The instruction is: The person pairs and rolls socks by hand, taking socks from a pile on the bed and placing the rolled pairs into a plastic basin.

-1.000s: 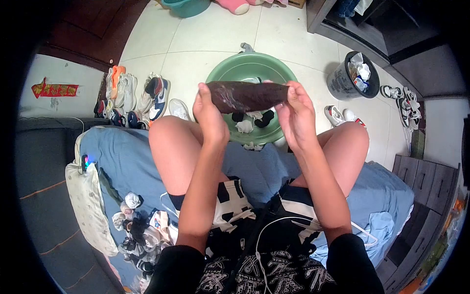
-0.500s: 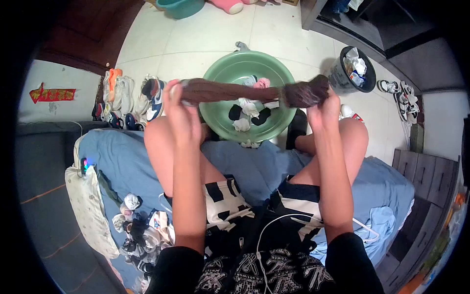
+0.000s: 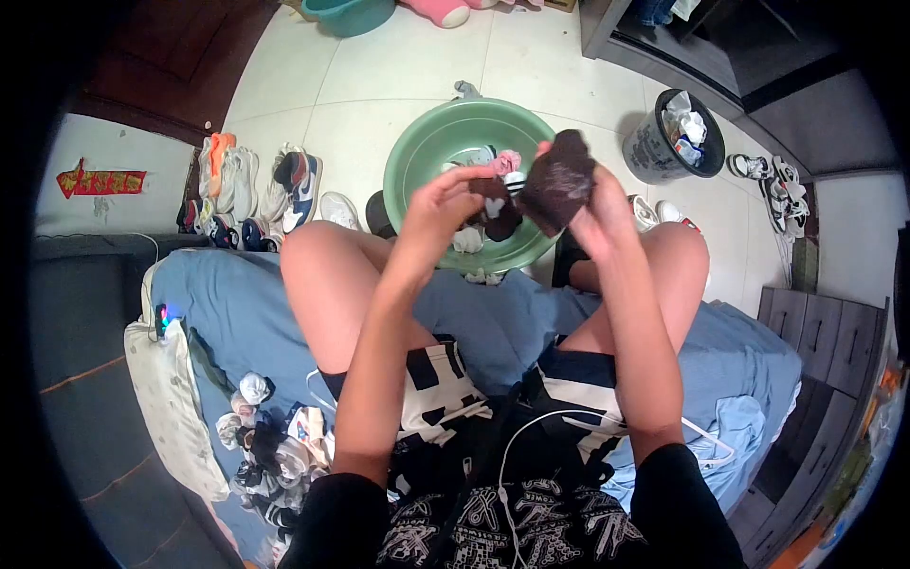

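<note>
A long dark brown sock (image 3: 557, 186) is gathered between my two hands above the green basin (image 3: 409, 152). My left hand (image 3: 436, 213) pinches one end, which hangs over the basin and shows a pale patch. Around the wider, bunched part, my right hand (image 3: 603, 211) is closed, with whitish marks on the fabric facing up. Behind the hands, the basin holds a pink sock (image 3: 505, 163) and a whitish sock (image 3: 468, 240), along with other small pieces partly hidden by my hands.
A pile of socks (image 3: 270, 455) lies on the blue bed sheet (image 3: 227, 294) to my left. Shoes (image 3: 242, 180) line the left wall. A black trash bin (image 3: 654, 152) stands right of the basin. A grey sock (image 3: 465, 89) lies behind the basin.
The brown sock was stretched level between both hands. My hands have since come closer together, the left moving right and down, and the sock is now bunched.
</note>
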`<state>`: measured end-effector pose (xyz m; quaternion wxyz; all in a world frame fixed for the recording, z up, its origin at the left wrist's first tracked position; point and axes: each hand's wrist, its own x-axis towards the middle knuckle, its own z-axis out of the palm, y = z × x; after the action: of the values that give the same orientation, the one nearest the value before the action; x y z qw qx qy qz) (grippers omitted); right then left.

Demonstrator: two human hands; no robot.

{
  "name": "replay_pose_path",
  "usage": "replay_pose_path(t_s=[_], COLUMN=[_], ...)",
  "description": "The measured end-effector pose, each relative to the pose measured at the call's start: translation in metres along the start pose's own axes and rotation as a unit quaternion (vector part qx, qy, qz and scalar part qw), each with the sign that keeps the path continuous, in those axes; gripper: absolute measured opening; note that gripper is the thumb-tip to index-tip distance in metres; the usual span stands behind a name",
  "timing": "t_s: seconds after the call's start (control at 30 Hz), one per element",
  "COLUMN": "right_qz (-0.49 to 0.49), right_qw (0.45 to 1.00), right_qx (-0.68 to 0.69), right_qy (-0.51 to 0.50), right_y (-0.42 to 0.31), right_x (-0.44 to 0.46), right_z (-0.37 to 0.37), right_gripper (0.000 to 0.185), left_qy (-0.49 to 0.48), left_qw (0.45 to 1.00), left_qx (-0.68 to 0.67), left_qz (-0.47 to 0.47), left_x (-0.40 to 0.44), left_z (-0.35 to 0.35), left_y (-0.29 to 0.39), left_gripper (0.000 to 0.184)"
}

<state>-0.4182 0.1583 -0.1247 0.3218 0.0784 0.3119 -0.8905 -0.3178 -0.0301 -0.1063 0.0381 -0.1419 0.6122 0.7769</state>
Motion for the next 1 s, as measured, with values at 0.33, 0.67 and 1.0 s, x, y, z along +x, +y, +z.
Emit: replay_pose_path(t_s=[0.33,0.67,1.0], right_qz=[-0.199,-0.243,-0.131], right_qw=[0.899,0.764,0.938], right_qx=[-0.357,-0.588,-0.32], right_qy=[0.157,-0.105,0.017], right_y=[0.05,0.057,0.058], right_x=[0.011,-0.01,-0.003], right_z=[0.002,0.027,0.02], right_gripper=[0.012,0.032,0.018], left_qy=[-0.075,0.14,0.102], left_qw=[0.992,0.987,0.994], left_qx=[-0.026,-0.058,-0.031], left_qz=[0.096,0.056,0.038], left_x=[0.004,0.009,0.014], left_z=[0.024,0.007,0.001], left_y=[-0.035,-0.026,-0.044], left_gripper=[0.066,0.026,0.026])
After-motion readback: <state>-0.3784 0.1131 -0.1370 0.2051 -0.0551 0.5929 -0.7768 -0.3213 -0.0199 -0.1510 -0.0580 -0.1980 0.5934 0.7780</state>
